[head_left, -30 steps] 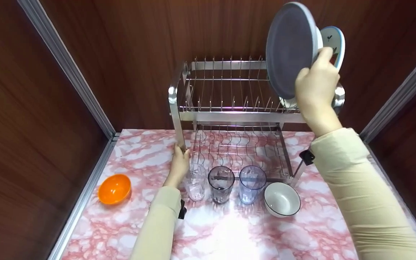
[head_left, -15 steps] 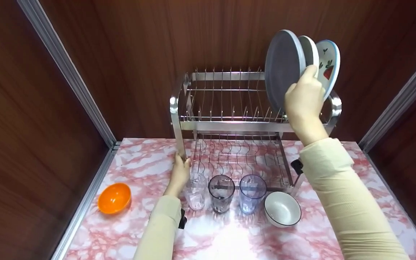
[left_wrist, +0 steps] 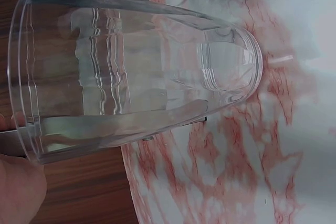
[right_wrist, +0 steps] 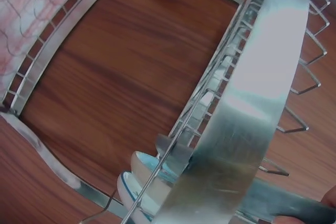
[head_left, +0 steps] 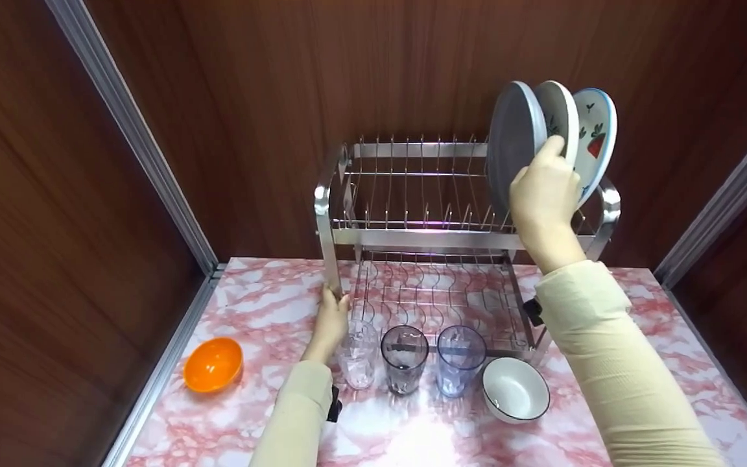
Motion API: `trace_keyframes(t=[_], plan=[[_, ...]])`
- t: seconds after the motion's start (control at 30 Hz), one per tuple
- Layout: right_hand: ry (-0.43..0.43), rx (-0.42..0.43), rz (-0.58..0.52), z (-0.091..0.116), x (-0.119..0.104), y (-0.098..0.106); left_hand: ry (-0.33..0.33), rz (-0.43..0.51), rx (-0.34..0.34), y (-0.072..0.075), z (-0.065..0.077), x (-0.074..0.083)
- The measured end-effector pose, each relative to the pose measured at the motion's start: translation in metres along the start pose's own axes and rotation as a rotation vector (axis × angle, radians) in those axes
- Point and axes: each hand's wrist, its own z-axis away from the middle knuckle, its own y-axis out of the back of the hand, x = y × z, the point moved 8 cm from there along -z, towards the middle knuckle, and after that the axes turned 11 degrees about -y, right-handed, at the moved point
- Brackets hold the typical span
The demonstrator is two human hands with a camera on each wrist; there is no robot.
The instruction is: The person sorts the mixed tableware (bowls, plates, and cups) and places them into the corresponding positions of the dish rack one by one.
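Observation:
My right hand (head_left: 545, 198) holds the edge of a grey plate (head_left: 508, 143), which stands upright in the upper tier of a metal dish rack (head_left: 425, 239). To its right, a cream plate (head_left: 560, 107) and a blue-rimmed plate with a painted strawberry (head_left: 597, 136) stand on edge. In the right wrist view, fingertips (right_wrist: 331, 198) touch the grey plate (right_wrist: 286, 203) at the lower right. With my left hand (head_left: 329, 327) I grip the rack's left front leg; a clear glass (head_left: 359, 357) stands beside that hand and fills much of the left wrist view.
A dark glass (head_left: 404, 363), a bluish glass (head_left: 459, 366) and a white bowl (head_left: 516, 389) line the rack's front. An orange bowl (head_left: 213, 365) sits at left on the marbled table (head_left: 270, 311). Brown wooden panels (head_left: 250, 84) surround the area.
My right hand has lowered the grey plate into the rack's upper tier beside the other plates. My left hand keeps its grip on the leg. The head view has tilted slightly upward.

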Motion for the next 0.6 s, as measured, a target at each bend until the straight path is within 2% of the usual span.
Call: trace_keyframes(t=[0.33, 0.6], plan=[[-0.021, -0.058, -0.013, -0.004, 0.000, -0.004, 0.006, -0.017, 0.005, 0.001, 0.000, -0.003], [-0.026, -0.095, 0.000, -0.011, -0.001, -0.006, 0.016, 0.012, -0.005, 0.000, -0.001, -0.004]])
